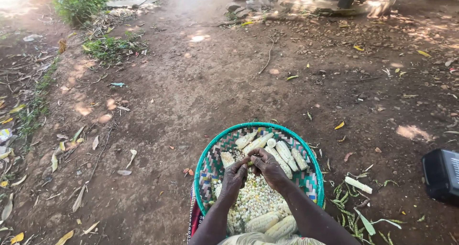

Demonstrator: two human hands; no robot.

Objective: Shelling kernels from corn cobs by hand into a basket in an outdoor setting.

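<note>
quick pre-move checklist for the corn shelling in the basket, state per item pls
1. Both hands over the basket: ok; left hand and right hand meet above the loose kernels.
2. Cob gripped: cannot tell; it is hidden between the fingers.
3. Whole cobs in reach: ok; the far cobs and the near cobs lie inside the basket.
4. Kernels contained: ok; none visible on the dirt.
5. Bare cob out of the way: ok; it lies on the ground to the right.
</note>
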